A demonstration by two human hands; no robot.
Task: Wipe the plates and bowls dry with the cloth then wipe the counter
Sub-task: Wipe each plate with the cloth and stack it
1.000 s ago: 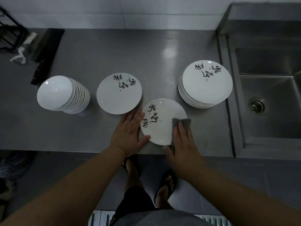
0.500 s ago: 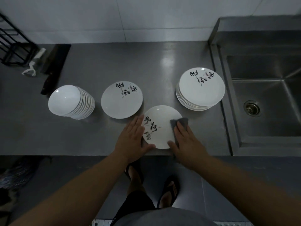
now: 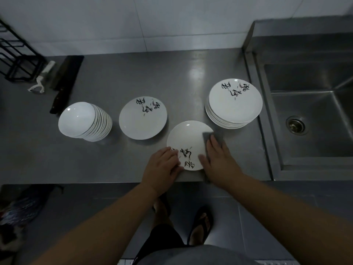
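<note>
At counter (image 3: 133,77) front edge, plate (image 3: 188,137) under cloth (image 3: 207,137)

Left of the sink (image 3: 315,88), on the steel desk (image 3: 118,77), the left hand (image 3: 164,165) holds the near rim of a white plate (image 3: 187,136) while the right hand (image 3: 219,161) presses a grey cloth (image 3: 207,136) flat on its sink-side edge, with a plate stack (image 3: 235,102) nearer the sink and a lone plate (image 3: 143,119) and a bowl stack (image 3: 80,119) farther from it.
</note>
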